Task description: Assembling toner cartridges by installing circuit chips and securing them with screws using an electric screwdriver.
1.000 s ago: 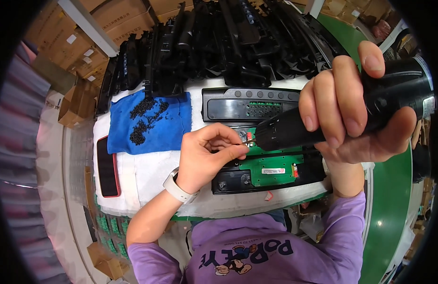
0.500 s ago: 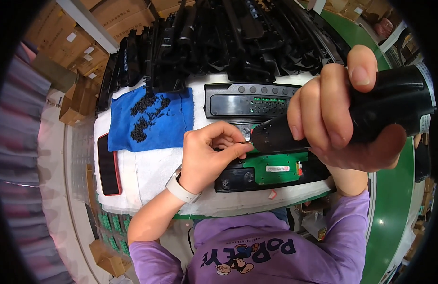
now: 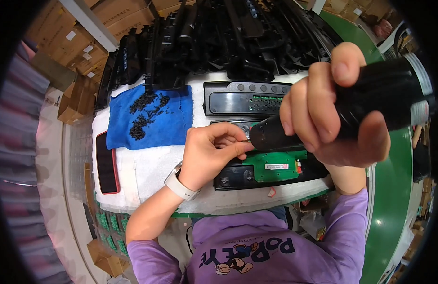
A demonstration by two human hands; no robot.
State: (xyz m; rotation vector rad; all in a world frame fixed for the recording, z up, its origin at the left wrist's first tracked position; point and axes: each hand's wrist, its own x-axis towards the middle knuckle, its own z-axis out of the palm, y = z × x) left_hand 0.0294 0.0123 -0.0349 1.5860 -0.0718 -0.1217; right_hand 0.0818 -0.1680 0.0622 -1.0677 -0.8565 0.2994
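My right hand [image 3: 318, 106] is wrapped round a thick black electric screwdriver [image 3: 389, 90], held nearly level with its nose to the left. At that nose, my left hand [image 3: 209, 151] pinches thumb and forefinger together over the bit end; what they grip is too small to make out. Both hands are above black plastic panels. A green circuit board [image 3: 264, 173] lies on the nearest black panel [image 3: 231, 179]. Behind it, a black panel with round buttons [image 3: 226, 102] is partly covered by my right hand. Small black screws [image 3: 137, 131] lie heaped on a blue cloth [image 3: 174, 135].
A phone with a red edge [image 3: 107, 163] lies at the left of the white-covered table [image 3: 150, 175]. Many black plastic parts [image 3: 219, 42] are piled along the back. Cardboard boxes [image 3: 79, 102] stand at the left, and small green boards [image 3: 112, 229] sit below the table's left edge.
My right hand and the screwdriver have shifted slightly left and tilted a little. The left hand keeps its pinch at the screwdriver's nose.
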